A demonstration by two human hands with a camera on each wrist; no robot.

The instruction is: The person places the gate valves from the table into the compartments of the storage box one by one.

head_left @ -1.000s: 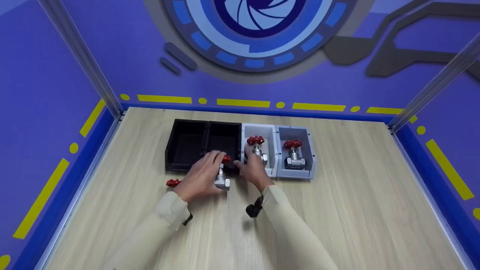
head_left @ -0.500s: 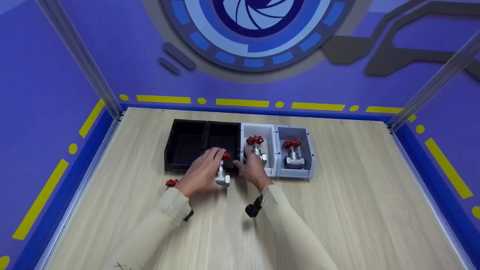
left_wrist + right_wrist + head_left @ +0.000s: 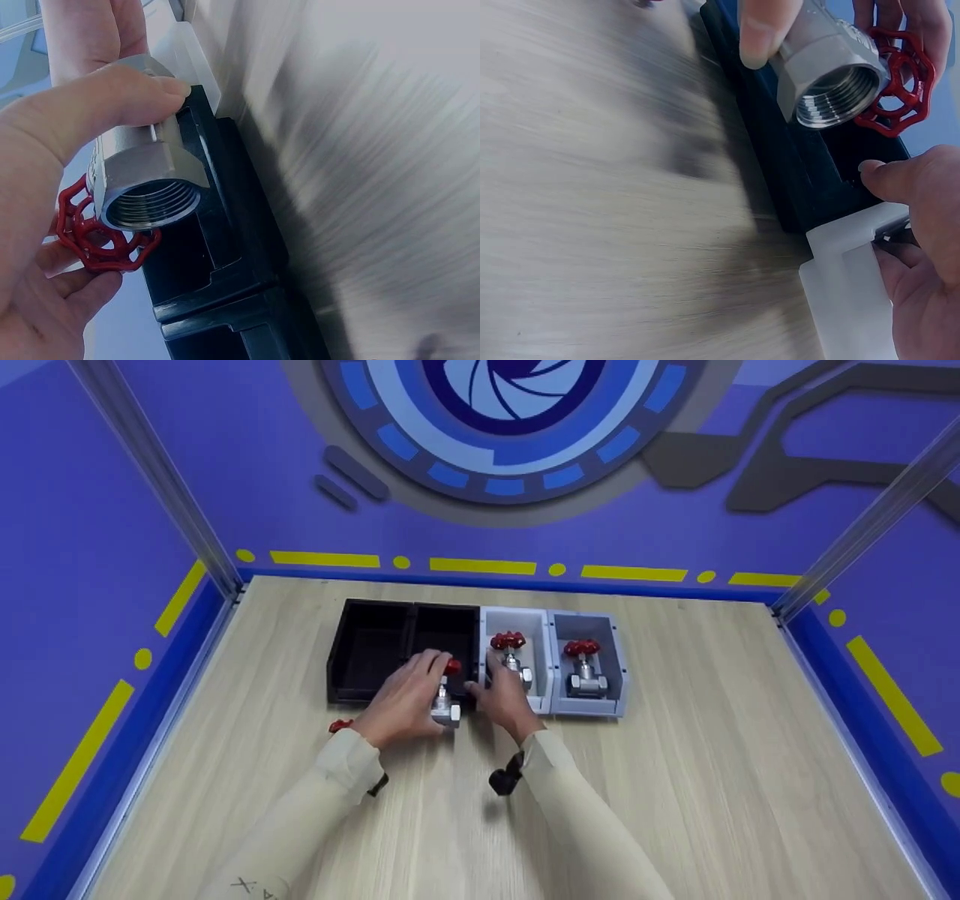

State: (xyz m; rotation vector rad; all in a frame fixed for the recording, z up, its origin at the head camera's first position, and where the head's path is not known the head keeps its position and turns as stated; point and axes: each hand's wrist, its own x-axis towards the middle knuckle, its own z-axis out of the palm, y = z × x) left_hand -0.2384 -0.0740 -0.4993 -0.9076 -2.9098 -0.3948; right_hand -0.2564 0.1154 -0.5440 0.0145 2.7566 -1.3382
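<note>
My left hand [image 3: 405, 697] grips a metal gate valve [image 3: 445, 711] with a red handwheel, over the front edge of the right-hand black bin [image 3: 448, 611]. In the left wrist view, the thumb lies along the threaded valve body and the fingers are at the handwheel [image 3: 97, 232]. My right hand [image 3: 504, 696] pinches the wall where the black and white bins meet, thumb on the black side and fingers inside the white bin [image 3: 847, 300]. A similar valve [image 3: 508, 641] stands in the white bin, partly behind that hand.
The grey bin [image 3: 619, 679] on the right holds another red-wheeled valve [image 3: 587, 682]. On the table, a red handwheel [image 3: 339, 725] shows beside my left wrist, its body hidden. A second black bin [image 3: 337, 660] ends the row at left. Blue walls enclose the table.
My left hand has moved slightly forward with the valve, closer over the black bin. The right hand stays at the bin wall.
</note>
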